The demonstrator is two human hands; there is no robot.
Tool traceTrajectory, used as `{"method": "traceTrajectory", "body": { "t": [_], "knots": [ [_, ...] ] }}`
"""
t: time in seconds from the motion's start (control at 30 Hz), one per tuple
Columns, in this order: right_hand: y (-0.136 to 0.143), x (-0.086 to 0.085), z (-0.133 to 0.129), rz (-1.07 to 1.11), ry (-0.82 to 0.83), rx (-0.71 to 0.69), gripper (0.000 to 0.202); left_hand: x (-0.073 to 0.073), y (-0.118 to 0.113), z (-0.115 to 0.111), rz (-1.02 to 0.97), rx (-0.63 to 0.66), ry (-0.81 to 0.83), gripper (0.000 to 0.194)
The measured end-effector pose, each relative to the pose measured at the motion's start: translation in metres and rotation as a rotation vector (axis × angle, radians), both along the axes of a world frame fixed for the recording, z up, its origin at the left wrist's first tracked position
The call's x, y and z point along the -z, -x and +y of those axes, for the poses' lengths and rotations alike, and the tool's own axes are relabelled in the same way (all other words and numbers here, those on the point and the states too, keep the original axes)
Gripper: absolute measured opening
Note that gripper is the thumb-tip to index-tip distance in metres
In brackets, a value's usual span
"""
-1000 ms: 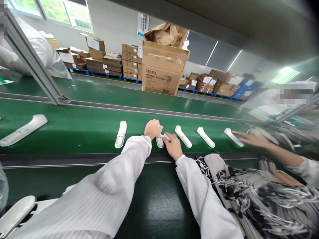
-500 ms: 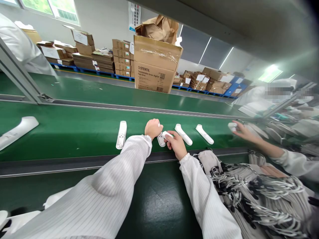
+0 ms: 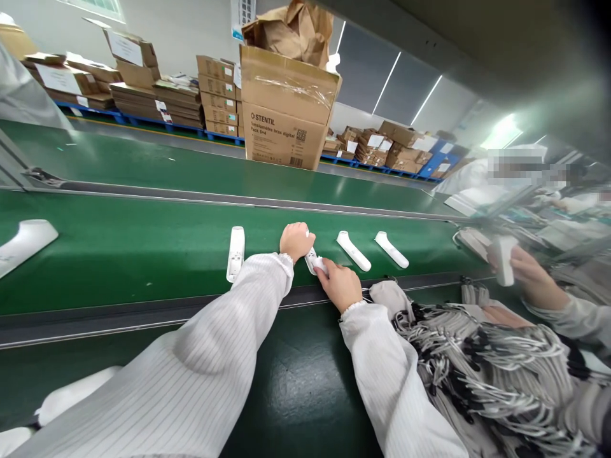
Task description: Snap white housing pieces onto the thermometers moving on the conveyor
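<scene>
My left hand is closed around the upper end of a white handheld thermometer above the green belt, hiding most of it. The thermometer's open battery compartment faces up. My right hand pinches a small white battery cover against the lower end of that thermometer; whether it is seated I cannot tell. Left of my hands lies another white thermometer with its compartment open. Two thermometers rest on their sides to the right, one nearer and one farther.
A large white thermometer-like body lies at the far left of the belt. Bundled grey cuffs and cables are heaped at right. A co-worker's hand holds a white device there. A cardboard box stands behind the belt.
My right hand has brought the battery cover down onto the thermometer's lower end. The co-worker's hand has moved right with a white device. The view has shifted slightly.
</scene>
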State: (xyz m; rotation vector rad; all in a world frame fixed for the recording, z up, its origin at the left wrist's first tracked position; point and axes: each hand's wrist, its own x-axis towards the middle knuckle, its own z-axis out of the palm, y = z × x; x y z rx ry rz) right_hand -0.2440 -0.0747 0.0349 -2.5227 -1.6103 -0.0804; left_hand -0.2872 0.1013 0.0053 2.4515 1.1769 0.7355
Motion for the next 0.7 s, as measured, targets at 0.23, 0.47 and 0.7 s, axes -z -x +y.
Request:
{"method": "traceTrajectory", "body": {
  "t": [0.23,0.47,0.7],
  "knots": [
    [-0.021,0.015,0.004,0.091,-0.06,-0.175,0.043,0.001,-0.019,-0.007,0.008,0.009,0.014,0.017],
    [-0.01,0.004,-0.001,0.083,-0.223,-0.008,0.035,-0.043,-0.008,0.007,0.259,0.183,0.157,0.04],
    [0.172,0.031,-0.108,0.227,-0.433,-0.914,0.027,-0.028,0.101,0.049,0.069,0.049,0.124,0.039]
  ]
}}
